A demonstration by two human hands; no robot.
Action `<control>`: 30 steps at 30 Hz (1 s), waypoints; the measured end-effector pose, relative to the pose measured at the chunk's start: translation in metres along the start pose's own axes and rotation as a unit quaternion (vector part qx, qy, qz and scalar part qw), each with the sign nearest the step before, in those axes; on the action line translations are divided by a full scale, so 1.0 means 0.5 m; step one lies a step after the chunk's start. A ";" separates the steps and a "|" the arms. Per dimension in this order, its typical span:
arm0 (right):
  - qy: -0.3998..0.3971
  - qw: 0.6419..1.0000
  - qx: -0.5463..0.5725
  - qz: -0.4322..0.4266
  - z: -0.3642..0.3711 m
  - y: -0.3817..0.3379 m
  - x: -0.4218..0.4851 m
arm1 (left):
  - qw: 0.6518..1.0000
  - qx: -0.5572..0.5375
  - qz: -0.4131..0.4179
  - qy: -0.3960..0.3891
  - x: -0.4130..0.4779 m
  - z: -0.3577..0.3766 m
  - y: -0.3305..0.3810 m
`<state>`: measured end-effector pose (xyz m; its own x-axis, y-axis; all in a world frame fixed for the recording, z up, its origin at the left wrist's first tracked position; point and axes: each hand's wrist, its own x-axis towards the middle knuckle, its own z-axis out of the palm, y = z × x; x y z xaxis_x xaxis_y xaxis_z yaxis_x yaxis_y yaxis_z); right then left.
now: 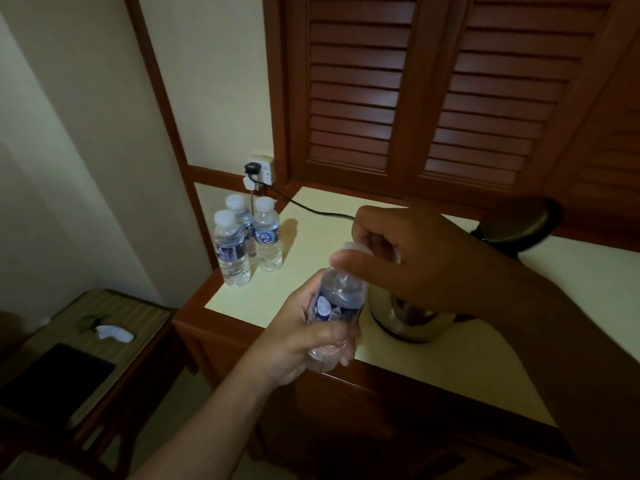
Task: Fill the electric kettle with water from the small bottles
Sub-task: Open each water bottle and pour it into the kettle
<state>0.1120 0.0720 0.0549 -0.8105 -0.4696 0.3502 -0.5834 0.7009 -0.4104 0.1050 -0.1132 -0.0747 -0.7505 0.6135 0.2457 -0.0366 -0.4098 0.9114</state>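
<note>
- The louvred wooden shutters fill the wall behind, dark reddish-brown, their top cut off by the frame edge.
- A cream wall runs down the left, edged with matching wood trim.
- The table has a pale cream top inside a reddish wood frame; its right end is hidden by the right forearm.
- Lower left stands a striped side table carrying a flat black object and a crumpled white scrap; neither can be identified.
- The electric kettle, shiny metal, sits on the table top just behind the hands, mostly hidden by the right hand; its lid stands open and blurred.
- The right hand is closed around the white cap of the held bottle.
- The left hand is wrapped firmly round the held bottle, tilted in front of the kettle; its blue label is unreadable.
- Three small bottles stand capped at the table's far left corner, touching; one label reads "K2".
- A wall socket holds a black plug, its cord trailing across the table top behind the right hand.
</note>
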 end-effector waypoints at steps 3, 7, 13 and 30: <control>-0.052 0.998 -0.024 -0.005 -0.029 0.010 -0.028 | 0.999 -0.005 -0.023 -0.029 0.008 0.006 -0.013; -0.074 0.997 -0.033 -0.003 -0.057 0.023 -0.065 | 0.999 -0.007 -0.045 -0.008 0.014 0.038 -0.019; 0.082 0.996 0.032 0.024 -0.080 0.041 -0.167 | 0.997 0.053 -0.023 0.059 0.027 0.105 -0.037; 0.204 0.930 -0.046 0.302 0.165 0.245 -0.401 | 0.970 0.154 -0.027 0.187 0.020 0.200 -0.071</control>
<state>0.1988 0.2077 -0.1349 -0.8902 0.2547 0.3778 -0.0061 0.8224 -0.5688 0.1649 -0.0250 -0.0718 -0.9419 0.3172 0.1101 0.0725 -0.1280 0.9891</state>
